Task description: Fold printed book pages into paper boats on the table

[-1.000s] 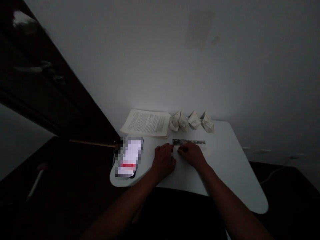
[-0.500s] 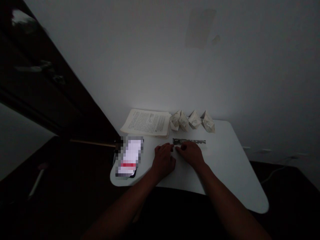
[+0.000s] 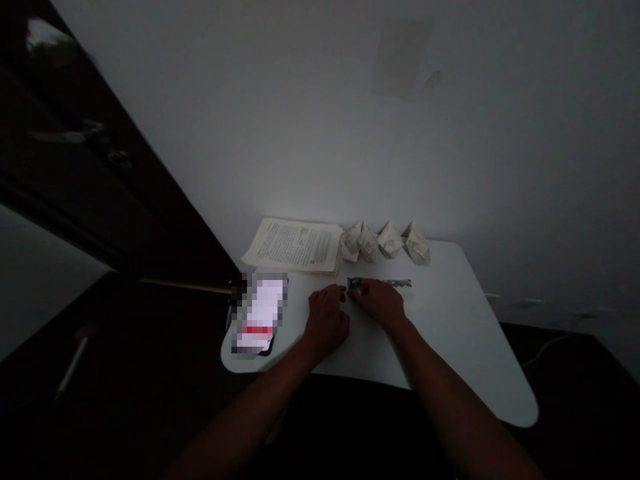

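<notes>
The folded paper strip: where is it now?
In the head view, the folded paper strip lies mid-table, under the right hand, before the paper boats.

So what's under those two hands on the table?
A folded strip of printed paper lies flat on the white table. The right hand presses its left end and the left hand rests beside it. Whatever paper lies beneath the palms is hidden.
</notes>
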{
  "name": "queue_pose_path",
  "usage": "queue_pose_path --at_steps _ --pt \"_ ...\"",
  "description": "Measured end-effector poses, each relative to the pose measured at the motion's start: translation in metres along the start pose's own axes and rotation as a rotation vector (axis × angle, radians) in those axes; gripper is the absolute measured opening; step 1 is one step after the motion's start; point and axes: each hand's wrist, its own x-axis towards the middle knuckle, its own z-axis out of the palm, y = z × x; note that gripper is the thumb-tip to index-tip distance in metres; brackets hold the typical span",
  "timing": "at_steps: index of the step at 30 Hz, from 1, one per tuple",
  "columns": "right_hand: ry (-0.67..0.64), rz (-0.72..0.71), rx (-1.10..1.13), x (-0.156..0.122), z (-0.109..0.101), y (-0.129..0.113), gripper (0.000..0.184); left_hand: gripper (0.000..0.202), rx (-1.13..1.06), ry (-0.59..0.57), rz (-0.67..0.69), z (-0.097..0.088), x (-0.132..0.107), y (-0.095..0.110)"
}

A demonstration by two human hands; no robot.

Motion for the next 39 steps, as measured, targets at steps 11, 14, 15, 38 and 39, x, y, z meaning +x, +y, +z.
queue_pose_path --at_steps 11,14,15,38,39 --pt "-0.029 -0.094 0.127 -0.002 0.0 0.014 0.027 0.051 -0.026 -0.006 0.007 -0.004 0.001 0.0" --pt "-0.052 -0.156 0.174 -0.004 -0.001 0.021 0.016 0.046 -0.026 -0.023 0.01 -0.006 0.001 0.002" --pt "-0.058 -0.17 0.182 -0.005 -0.002 0.023 0.015 0.045 -0.023 -0.035 0.019 -0.006 0.001 0.003" --pt "0.058 0.025 0.043 -0.007 -0.003 0.003 0.035 0.04 0.066 -0.043 0.021 -0.002 0.003 0.007" --pt "0.061 0.025 0.041 -0.007 -0.003 0.003 0.036 0.04 0.065 -0.042 0.016 -0.002 0.003 0.007"
